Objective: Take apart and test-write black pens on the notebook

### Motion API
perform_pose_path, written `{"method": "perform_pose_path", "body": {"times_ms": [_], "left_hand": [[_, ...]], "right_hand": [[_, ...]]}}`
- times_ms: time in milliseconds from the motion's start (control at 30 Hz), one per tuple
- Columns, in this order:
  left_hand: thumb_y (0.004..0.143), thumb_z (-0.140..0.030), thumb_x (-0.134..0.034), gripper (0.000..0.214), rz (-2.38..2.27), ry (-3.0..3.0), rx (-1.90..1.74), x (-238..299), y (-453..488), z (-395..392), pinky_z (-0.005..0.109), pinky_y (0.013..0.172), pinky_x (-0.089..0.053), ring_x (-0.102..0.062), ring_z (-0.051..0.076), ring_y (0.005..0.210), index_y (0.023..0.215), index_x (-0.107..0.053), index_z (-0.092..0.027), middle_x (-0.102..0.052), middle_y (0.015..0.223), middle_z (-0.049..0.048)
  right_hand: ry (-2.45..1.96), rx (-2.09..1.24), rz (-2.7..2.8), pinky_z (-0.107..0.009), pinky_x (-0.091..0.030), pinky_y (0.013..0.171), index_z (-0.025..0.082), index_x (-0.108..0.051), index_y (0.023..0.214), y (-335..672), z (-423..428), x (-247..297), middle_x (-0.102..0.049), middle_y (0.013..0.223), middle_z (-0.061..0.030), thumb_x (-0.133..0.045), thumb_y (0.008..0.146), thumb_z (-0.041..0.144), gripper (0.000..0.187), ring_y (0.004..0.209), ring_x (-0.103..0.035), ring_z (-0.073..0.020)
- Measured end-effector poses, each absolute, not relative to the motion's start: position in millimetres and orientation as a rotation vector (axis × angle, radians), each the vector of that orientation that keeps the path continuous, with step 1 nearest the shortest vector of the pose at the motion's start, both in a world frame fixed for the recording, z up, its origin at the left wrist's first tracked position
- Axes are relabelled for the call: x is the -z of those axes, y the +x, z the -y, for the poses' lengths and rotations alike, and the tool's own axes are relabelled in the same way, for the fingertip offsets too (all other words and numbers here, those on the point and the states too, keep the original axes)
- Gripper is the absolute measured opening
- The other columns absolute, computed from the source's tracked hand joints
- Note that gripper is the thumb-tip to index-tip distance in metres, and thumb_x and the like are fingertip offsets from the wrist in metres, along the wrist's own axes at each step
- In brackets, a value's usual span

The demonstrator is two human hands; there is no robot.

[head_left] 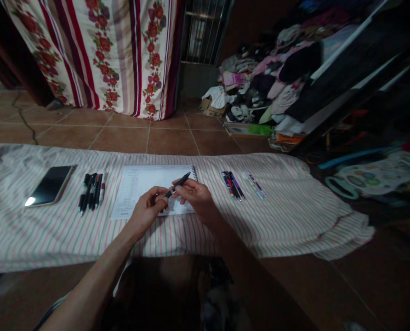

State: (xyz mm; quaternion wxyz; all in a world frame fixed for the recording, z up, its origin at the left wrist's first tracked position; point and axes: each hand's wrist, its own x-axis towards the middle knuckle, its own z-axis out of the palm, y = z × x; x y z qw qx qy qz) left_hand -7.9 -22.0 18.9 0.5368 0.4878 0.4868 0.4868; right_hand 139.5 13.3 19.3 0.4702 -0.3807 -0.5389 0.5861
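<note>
Left hand (147,203): fingers pinch near-left end of black pen (182,179) | right hand (198,195): fingers pinch its middle | black pen: tilted above spiral notebook (146,175), far end rightward | scene left: phone (51,185), pen row (92,191) | scene right: two pen clusters (232,185)

This looks like a room in a home, to judge by the long cream fabric curtain with red flowers and maroon stripes (125,55), the reddish-brown square floor tiles (167,138) and the dark window with thin metal bars (203,34). A big, loose heap of pink, white and black clothes (274,78) (more household pile than shop display) rises beside it, and a white cloth with pink and grey stripes (287,220) covers a long, low surface.
</note>
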Motion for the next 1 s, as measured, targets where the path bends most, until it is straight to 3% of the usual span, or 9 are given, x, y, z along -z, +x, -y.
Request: {"method": "perform_pose_path", "body": {"times_ms": [100,433,700,1000], "left_hand": [[0.066,-0.033,-0.064,0.022,-1.176,1.187,-1.177,-22.5,-9.5,30.4,0.023,0.055,-0.036,-0.048,0.011,0.055,0.077,-0.058,-0.015,-0.057,0.057,-0.0023],[0.063,-0.033,-0.070,0.026,-1.082,1.166,-1.240,-49.2,0.7,69.6,0.024,0.061,-0.043,-0.054,0.011,0.059,0.082,-0.067,-0.016,-0.065,0.069,0.0004],[0.061,-0.034,-0.072,0.025,-1.021,1.103,-1.242,-67.2,6.3,119.6,0.020,0.048,-0.036,-0.051,0.008,0.049,0.073,-0.062,-0.015,-0.058,0.058,-0.0031],[0.067,-0.026,-0.067,0.018,-0.860,0.967,-1.128,-69.5,-1.3,170.2,0.021,0.054,-0.037,-0.050,0.009,0.053,0.080,-0.067,-0.013,-0.062,0.061,0.0008]], "right_hand": [[-0.914,-1.417,1.335,-0.018,-0.042,0.048,0.018,-0.063,0.087,142.0,-4.7,-24.9,-0.068,0.080,-0.0034,-0.064,0.070,0.033,0.023,0.065,-0.063,-0.0109],[-0.930,-1.395,1.297,-0.016,-0.036,0.040,0.018,-0.062,0.087,157.7,45.7,-65.6,-0.068,0.081,-0.0041,-0.066,0.069,0.035,0.026,0.061,-0.064,-0.0117],[-0.923,-1.439,1.186,-0.016,-0.040,0.041,0.017,-0.059,0.088,163.3,109.3,-85.9,-0.067,0.074,-0.0023,-0.068,0.067,0.036,0.030,0.058,-0.065,-0.0130],[-0.977,-1.414,1.074,-0.017,-0.048,0.050,0.017,-0.061,0.085,160.2,173.9,-96.6,-0.067,0.075,-0.0015,-0.070,0.066,0.036,0.028,0.062,-0.065,-0.0105]]}}
